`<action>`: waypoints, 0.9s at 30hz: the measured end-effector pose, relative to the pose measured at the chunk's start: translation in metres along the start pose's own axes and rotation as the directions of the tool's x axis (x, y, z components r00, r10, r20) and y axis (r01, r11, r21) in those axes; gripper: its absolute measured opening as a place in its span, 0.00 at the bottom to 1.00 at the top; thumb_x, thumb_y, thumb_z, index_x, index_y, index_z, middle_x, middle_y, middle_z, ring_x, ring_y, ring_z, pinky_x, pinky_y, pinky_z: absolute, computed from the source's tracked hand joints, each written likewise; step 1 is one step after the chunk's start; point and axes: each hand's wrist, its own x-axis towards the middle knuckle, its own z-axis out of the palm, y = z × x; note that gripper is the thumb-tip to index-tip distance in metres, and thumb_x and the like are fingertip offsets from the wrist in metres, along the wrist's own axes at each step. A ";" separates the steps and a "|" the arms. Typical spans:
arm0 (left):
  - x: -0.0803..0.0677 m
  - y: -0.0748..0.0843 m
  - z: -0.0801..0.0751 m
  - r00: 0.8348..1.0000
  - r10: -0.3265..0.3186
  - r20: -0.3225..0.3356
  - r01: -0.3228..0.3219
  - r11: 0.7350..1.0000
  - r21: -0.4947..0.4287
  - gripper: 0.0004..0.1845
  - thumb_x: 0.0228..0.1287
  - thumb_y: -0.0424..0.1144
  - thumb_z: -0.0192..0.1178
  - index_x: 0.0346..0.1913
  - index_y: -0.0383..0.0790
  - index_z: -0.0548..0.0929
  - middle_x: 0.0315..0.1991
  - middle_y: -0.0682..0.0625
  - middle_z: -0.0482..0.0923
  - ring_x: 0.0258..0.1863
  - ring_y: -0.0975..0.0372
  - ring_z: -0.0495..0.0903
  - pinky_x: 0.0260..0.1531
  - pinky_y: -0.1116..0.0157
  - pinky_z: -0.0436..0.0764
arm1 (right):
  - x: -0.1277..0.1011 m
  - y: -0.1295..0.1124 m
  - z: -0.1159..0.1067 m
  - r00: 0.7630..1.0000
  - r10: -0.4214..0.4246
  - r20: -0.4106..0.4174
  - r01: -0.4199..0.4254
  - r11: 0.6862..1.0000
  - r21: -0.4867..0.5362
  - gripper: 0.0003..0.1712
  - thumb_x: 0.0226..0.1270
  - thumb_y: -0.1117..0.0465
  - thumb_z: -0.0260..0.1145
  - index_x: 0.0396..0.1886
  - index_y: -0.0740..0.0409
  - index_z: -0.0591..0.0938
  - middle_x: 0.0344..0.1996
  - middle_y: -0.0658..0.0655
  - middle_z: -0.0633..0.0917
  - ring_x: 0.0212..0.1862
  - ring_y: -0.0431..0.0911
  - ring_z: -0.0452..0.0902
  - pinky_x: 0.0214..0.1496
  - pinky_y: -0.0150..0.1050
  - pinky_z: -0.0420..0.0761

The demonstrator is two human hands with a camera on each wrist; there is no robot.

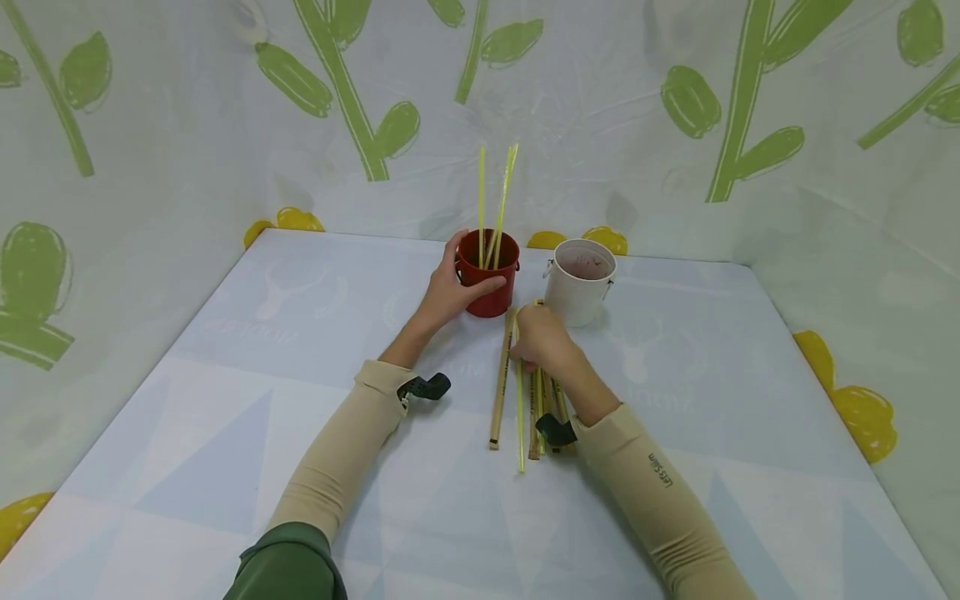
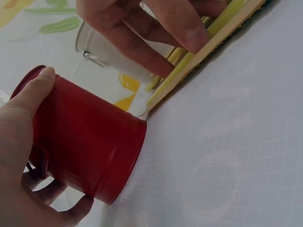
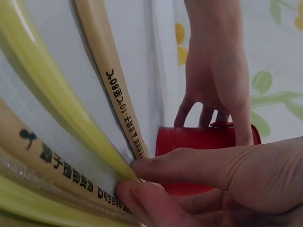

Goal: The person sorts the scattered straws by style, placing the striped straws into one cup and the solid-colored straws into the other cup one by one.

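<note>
We see the right hand [image 1: 546, 337], nearer, pinching a yellow straw [image 1: 520, 417] near its far end, long axis running from those fingers toward the person; left hand [image 1: 448, 287] grips the red bucket [image 1: 493, 302], beyond-left of them.

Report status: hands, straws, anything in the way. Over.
Left hand gripping red bucket, yellow straws standing inside. Right hand pinching another yellow straw beside printed brown strips. White bucket close beyond right hand, apparently not in the way.

Table [image 1: 442, 508] — red bucket [image 1: 497, 300], white bucket [image 1: 579, 292], straws [image 1: 520, 417]
</note>
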 end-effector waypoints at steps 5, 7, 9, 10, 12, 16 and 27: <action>0.001 -0.001 0.001 1.000 0.004 0.002 -0.004 1.000 -0.002 0.51 0.56 0.53 0.71 0.76 0.56 0.49 0.71 0.52 0.64 0.68 0.56 0.68 0.66 0.52 0.72 | 0.000 -0.002 0.002 0.999 0.040 0.023 -0.041 0.999 0.030 0.14 0.58 0.62 0.73 0.39 0.66 0.81 0.33 0.61 0.82 0.21 0.46 0.86 0.18 0.27 0.78; 0.000 -0.001 0.001 1.000 0.006 0.001 -0.006 1.000 -0.002 0.52 0.56 0.53 0.71 0.76 0.54 0.49 0.71 0.51 0.64 0.68 0.56 0.68 0.66 0.52 0.72 | 0.000 -0.003 0.002 0.999 0.045 0.026 -0.046 0.998 0.037 0.14 0.58 0.62 0.72 0.39 0.66 0.81 0.35 0.62 0.81 0.22 0.46 0.86 0.18 0.27 0.78; 0.000 -0.001 0.001 1.000 0.005 -0.001 -0.005 1.000 0.001 0.51 0.56 0.53 0.71 0.76 0.56 0.49 0.71 0.52 0.64 0.68 0.57 0.68 0.66 0.53 0.73 | -0.002 -0.004 0.003 0.999 0.040 0.023 -0.041 0.998 0.040 0.14 0.58 0.62 0.72 0.39 0.67 0.80 0.38 0.64 0.80 0.23 0.47 0.86 0.18 0.27 0.78; 0.000 -0.001 0.000 1.000 0.002 -0.002 -0.002 1.000 0.002 0.51 0.56 0.53 0.71 0.76 0.57 0.49 0.71 0.52 0.64 0.68 0.57 0.67 0.66 0.53 0.73 | -0.002 -0.004 0.003 0.999 0.038 0.022 -0.039 0.998 0.042 0.15 0.58 0.62 0.72 0.40 0.67 0.80 0.41 0.65 0.80 0.24 0.47 0.86 0.18 0.27 0.78; 0.000 -0.001 0.000 1.000 0.002 -0.004 -0.002 1.000 0.002 0.51 0.56 0.53 0.71 0.76 0.59 0.49 0.71 0.52 0.64 0.68 0.57 0.68 0.66 0.53 0.73 | -0.003 -0.005 0.004 0.999 0.032 0.013 -0.032 0.999 0.033 0.19 0.58 0.61 0.73 0.44 0.68 0.79 0.47 0.68 0.77 0.26 0.46 0.85 0.19 0.26 0.77; 0.000 -0.001 0.000 1.000 0.001 -0.002 -0.001 1.000 -0.001 0.50 0.56 0.53 0.71 0.75 0.61 0.49 0.71 0.52 0.64 0.68 0.57 0.67 0.66 0.53 0.73 | -0.003 -0.006 0.006 0.999 0.037 0.010 -0.037 0.999 0.039 0.24 0.58 0.60 0.73 0.50 0.68 0.77 0.53 0.71 0.73 0.26 0.46 0.85 0.18 0.26 0.76; -0.001 0.002 0.000 1.000 0.002 -0.002 -0.002 1.000 -0.005 0.51 0.56 0.53 0.71 0.76 0.58 0.49 0.71 0.52 0.64 0.68 0.57 0.67 0.66 0.53 0.73 | 0.002 0.002 0.002 0.999 0.032 0.013 -0.032 0.998 0.053 0.17 0.60 0.56 0.72 0.41 0.63 0.79 0.32 0.61 0.82 0.21 0.45 0.84 0.20 0.27 0.77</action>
